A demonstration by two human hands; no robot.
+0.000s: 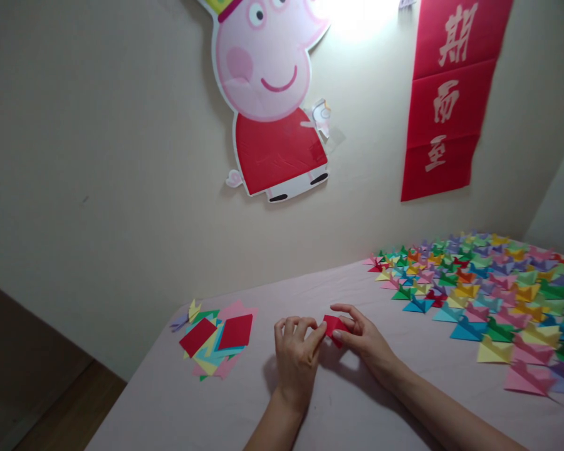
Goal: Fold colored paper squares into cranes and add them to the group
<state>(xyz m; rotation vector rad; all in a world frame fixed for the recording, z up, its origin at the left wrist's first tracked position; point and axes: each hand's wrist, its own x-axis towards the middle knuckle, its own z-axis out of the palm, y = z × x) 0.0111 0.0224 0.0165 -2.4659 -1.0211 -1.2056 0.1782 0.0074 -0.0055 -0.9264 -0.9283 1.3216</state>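
Observation:
A small piece of folded red paper (333, 328) is held just above the pale table, between my two hands. My left hand (297, 351) pinches its left edge with thumb and forefinger, the other fingers curled. On the other side, my right hand (361, 332) grips the paper's right part between thumb and fingers. To the left lies a loose pile of coloured paper squares (216, 360), with one red square (235, 332) and another red square (198, 338) on top.
Rows of folded paper birds (493, 294) in many colours cover the right of the table (160, 401). A yellow folded piece (194, 311) and a purple one (179, 322) lie behind the pile. The wall bears a cartoon pig cutout (277, 150) and a red banner (451, 125).

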